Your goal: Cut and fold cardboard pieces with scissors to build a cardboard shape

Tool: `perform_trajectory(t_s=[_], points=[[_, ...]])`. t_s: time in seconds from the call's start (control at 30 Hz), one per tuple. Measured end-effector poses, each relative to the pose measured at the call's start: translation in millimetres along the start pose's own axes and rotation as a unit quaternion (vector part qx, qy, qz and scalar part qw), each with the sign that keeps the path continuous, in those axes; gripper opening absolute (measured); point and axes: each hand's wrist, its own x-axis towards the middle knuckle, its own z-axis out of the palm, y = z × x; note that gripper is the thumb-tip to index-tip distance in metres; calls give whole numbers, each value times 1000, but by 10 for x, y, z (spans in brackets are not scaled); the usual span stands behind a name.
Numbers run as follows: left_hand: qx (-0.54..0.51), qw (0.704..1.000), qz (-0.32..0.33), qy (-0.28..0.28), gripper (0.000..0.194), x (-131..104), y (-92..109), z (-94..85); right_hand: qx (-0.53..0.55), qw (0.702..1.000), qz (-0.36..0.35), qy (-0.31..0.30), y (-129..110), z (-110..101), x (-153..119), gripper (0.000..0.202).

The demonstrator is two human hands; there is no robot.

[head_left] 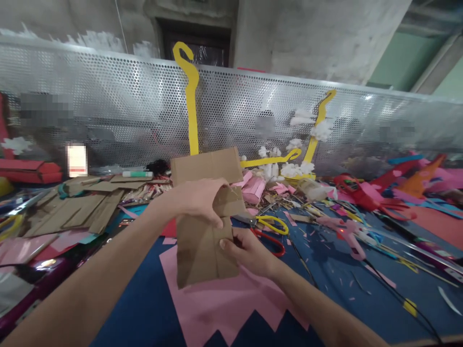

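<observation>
Brown cardboard [202, 258] is held up in front of me, folded or in overlapping pieces. My left hand [202, 197] reaches across its upper part, thumb on the front face and the other fingers hidden behind. Lower down, my right hand [249, 250] pinches the cardboard's right edge, thumb in front. Beneath the cardboard lies a pink sheet [231, 308] with a zigzag front edge, on the blue table surface [133, 308]. Yellow-handled scissors [273, 225] and a red handle loop [277, 243] lie just right of my right hand.
Cardboard strips [75, 209] and a green-labelled tube [137, 174] lie at left. A pink glue gun [352, 241] with a black cord is at right. Behind stand yellow paper strips [193, 115], white tufts [296, 168] and a perforated metal panel [231, 111].
</observation>
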Motion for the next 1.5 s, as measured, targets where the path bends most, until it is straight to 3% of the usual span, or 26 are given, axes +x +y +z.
perform_trajectory(t_s=[0.07, 0.13, 0.23, 0.33, 0.47, 0.53, 0.67, 0.73, 0.87, 0.93, 0.97, 1.03, 1.07, 1.1, 1.2, 1.27, 1.37, 1.5], points=[[-9, 998, 14, -60, 114, 118, -5, -110, -5, 1000, 1, -9, -30, -21, -10, 37], [-18, 995, 2, -96, 112, 178, 6, -170, -18, 1000, 8, -15, -54, -48, -24, 38], [-65, 989, -3, -135, 79, 199, 23, -158, -48, 999, 11, -7, -57, -88, -39, 38], [-131, 983, 34, -128, 52, 200, 12, -75, -56, 998, 6, 3, -34, -113, -33, 37], [-184, 976, 44, -104, 45, 194, -39, -13, -25, 1000, 11, -1, -11, -145, 10, 38], [-194, 978, 23, -78, 44, 181, -75, -27, -16, 999, 18, 22, -3, -181, 32, 38], [-213, 976, -20, 40, 53, 150, -180, -65, -51, 988, 23, 147, 23, -286, 52, 35], [-213, 973, -44, 74, 58, 136, -221, -58, -34, 982, 21, 187, 35, -337, 52, 34], [-104, 977, -103, 154, 79, 85, -109, -13, -65, 980, 14, 187, 18, -416, 38, 32], [-6, 968, -70, 241, 85, 49, 75, 11, -105, 979, 10, 174, -21, -439, 25, 34], [37, 967, -14, 252, 74, 33, 184, 27, -118, 979, 6, 168, -46, -444, 16, 35], [72, 974, 104, 188, 35, 11, 392, 74, -161, 976, -9, 149, -97, -442, 0, 36], [81, 978, 145, 130, 30, 5, 472, 105, -189, 972, -18, 139, -121, -437, -8, 34], [91, 980, 163, 69, 28, 2, 526, 138, -214, 968, -27, 130, -140, -432, -14, 31], [84, 989, 123, -5, 22, 2, 530, 214, -250, 959, -41, 125, -171, -425, -22, 26], [83, 990, 112, -28, 22, -6, 452, 220, -264, 954, -32, 139, -172, -430, -22, 30], [90, 989, 113, -21, 21, -41, 351, 172, -271, 948, -27, 164, -153, -431, -17, 38], [92, 992, 87, -7, 21, -85, 308, 72, -234, 955, -50, 176, -117, -408, 1, 31]])
